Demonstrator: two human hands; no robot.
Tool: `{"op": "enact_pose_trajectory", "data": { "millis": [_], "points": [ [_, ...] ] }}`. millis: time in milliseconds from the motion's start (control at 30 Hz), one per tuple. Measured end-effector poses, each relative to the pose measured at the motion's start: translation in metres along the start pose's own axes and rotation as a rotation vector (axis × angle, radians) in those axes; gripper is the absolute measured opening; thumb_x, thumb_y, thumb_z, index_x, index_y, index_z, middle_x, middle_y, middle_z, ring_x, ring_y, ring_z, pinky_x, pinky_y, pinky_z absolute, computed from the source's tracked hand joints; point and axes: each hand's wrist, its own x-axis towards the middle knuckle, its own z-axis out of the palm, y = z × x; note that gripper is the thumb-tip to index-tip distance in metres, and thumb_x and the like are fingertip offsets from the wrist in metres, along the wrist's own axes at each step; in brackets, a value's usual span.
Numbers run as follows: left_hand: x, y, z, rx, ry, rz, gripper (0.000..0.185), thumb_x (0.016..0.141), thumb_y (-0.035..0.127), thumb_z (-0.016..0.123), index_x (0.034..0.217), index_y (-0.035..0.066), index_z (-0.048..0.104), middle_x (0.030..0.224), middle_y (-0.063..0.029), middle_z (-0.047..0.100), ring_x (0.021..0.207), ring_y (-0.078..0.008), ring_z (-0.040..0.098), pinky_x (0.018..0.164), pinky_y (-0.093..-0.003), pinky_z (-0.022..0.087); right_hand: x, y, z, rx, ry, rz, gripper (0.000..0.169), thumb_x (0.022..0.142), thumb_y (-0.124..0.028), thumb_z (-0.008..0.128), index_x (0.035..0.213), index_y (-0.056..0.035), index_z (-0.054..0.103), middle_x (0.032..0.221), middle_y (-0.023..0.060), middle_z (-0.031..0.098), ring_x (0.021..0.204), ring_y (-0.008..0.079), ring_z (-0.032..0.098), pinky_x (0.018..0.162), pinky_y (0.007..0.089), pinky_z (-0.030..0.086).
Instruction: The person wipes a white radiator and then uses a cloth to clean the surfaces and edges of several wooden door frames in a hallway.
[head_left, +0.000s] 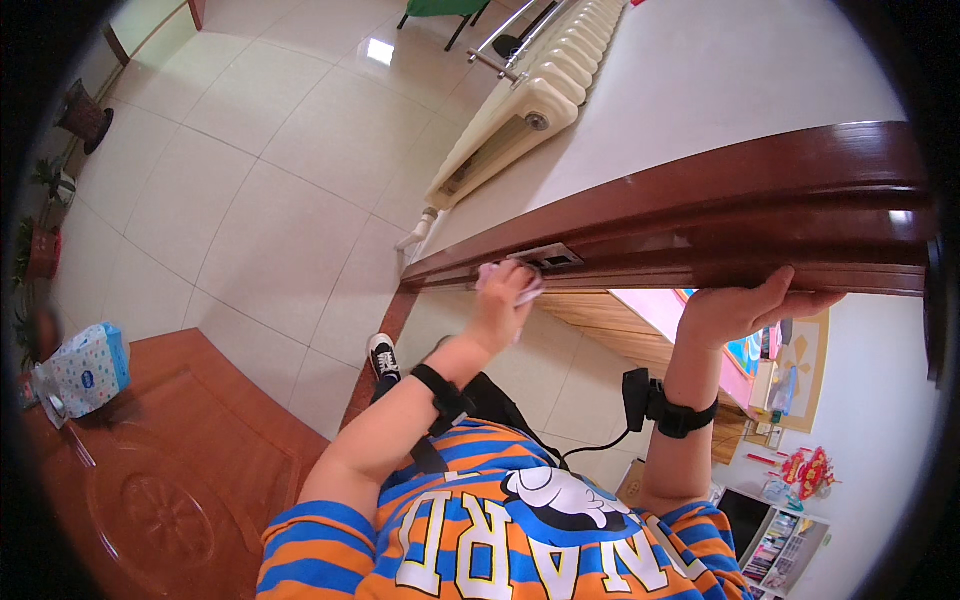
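A pale pink cloth (531, 289) is bunched in my left hand (504, 306), against the edge of the dark red-brown wooden door frame (660, 240). Right beside the cloth, a metal strike plate (559, 257) is set into the frame. Farther right, my right hand (739, 309) grips the same frame edge, its thumb on the near face and its other fingers partly hidden along the edge. Black straps with small devices are around both wrists.
A wooden door (172, 480) stands at lower left, with a tissue pack (90, 371) by its handle. A cream radiator (525, 112) is on the wall beyond the frame. Potted plants (41, 251) line the far left. Through the doorway are a wood-sided piece of furniture (607, 322) and shelves (784, 551).
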Motion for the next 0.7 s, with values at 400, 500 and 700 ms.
{"op": "enact_pose_trajectory", "data": {
  "millis": [400, 500, 700],
  "points": [
    [0.030, 0.067, -0.007, 0.025, 0.148, 0.183, 0.041, 0.066, -0.004, 0.067, 0.105, 0.009, 0.060, 0.097, -0.0098, 0.046, 0.091, -0.0280, 0.048, 0.078, -0.0361, 0.041, -0.006, 0.016, -0.003, -0.016, -0.015, -0.030, 0.067, 0.090, -0.033, 0.039, 0.146, -0.0189, 0.006, 0.150, 0.0109, 0.012, 0.129, 0.0297, 0.030, 0.103, 0.0426, 0.037],
    [0.025, 0.061, 0.004, 0.014, 0.130, 0.181, 0.049, 0.065, -0.004, 0.069, 0.110, 0.009, 0.059, 0.098, -0.0091, 0.047, 0.093, -0.0262, 0.051, 0.079, -0.0366, 0.044, -0.007, 0.015, -0.003, 0.080, -0.053, -0.040, 0.066, 0.091, -0.032, 0.039, 0.146, -0.0202, 0.005, 0.150, 0.0103, 0.010, 0.130, 0.0300, 0.029, 0.103, 0.0444, 0.037],
    [0.016, 0.048, 0.003, 0.147, 0.078, 0.185, 0.049, 0.065, -0.004, 0.068, 0.111, 0.006, 0.059, 0.098, -0.0105, 0.047, 0.099, -0.0284, 0.051, 0.080, -0.0378, 0.046, -0.008, 0.016, -0.004, 0.162, -0.091, -0.005, 0.067, 0.090, -0.030, 0.040, 0.146, -0.0240, 0.004, 0.150, 0.0095, 0.011, 0.132, 0.0304, 0.026, 0.103, 0.0467, 0.038]
  ]
}}
